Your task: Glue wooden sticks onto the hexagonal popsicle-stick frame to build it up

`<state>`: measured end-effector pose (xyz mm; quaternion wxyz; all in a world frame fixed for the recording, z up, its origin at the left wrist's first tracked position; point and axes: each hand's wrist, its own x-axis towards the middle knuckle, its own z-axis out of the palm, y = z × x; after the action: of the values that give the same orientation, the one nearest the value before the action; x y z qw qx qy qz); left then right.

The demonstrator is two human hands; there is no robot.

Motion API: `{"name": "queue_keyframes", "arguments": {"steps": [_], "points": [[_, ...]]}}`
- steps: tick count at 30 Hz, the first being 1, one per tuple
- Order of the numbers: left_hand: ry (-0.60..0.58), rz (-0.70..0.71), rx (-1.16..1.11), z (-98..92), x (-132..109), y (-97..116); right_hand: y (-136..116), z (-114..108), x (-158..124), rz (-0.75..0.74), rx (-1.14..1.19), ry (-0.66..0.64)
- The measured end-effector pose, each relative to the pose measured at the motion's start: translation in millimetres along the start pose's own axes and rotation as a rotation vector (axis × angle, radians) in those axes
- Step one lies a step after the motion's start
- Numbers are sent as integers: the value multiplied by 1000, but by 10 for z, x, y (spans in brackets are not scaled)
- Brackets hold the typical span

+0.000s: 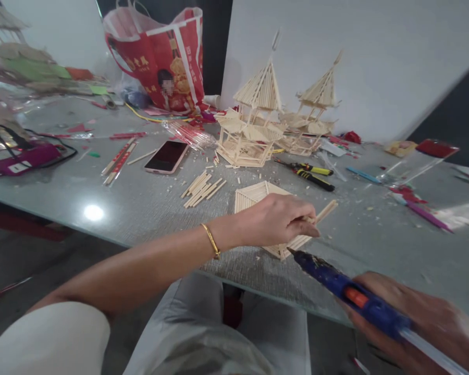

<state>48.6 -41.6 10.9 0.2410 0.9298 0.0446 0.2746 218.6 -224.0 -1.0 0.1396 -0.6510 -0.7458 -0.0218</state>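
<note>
My left hand (275, 219) pinches a short wooden stick (325, 212) over a flat panel of glued sticks (254, 194) lying on the grey table (140, 203). My right hand (426, 317), low at the right, grips a blue glue gun (347, 291) whose dark nozzle points up-left towards the panel's near corner. A loose heap of wooden sticks (202, 189) lies left of the panel. Behind it stand two stick-built pavilion models (254, 122), the second pavilion (315, 112) to the right.
A phone (167, 156) lies face up left of the models. Yellow-handled pliers (310, 174) rest behind the panel. A red shopping bag (160, 57) stands at the back, a purple pouch (21, 153) at far left. Paper scraps and chopstick packets litter the table.
</note>
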Motion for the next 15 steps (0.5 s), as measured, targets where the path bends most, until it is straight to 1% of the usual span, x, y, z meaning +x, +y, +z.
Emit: {"name": "queue_keyframes", "arguments": {"steps": [1,3,9,12,15], "points": [[-1,-3,0,-5,1,6,-4,-3,25,-36,11,18],[0,-13,2,-15,5,19,-19,-7,64,-88,35,6],[9,-23,22,-37,20,51,-69,-17,93,-55,106,25],[3,-44,18,-40,15,55,-33,-30,93,-13,141,-36],[4,-74,25,-43,10,65,65,-51,90,-32,168,-136]]}}
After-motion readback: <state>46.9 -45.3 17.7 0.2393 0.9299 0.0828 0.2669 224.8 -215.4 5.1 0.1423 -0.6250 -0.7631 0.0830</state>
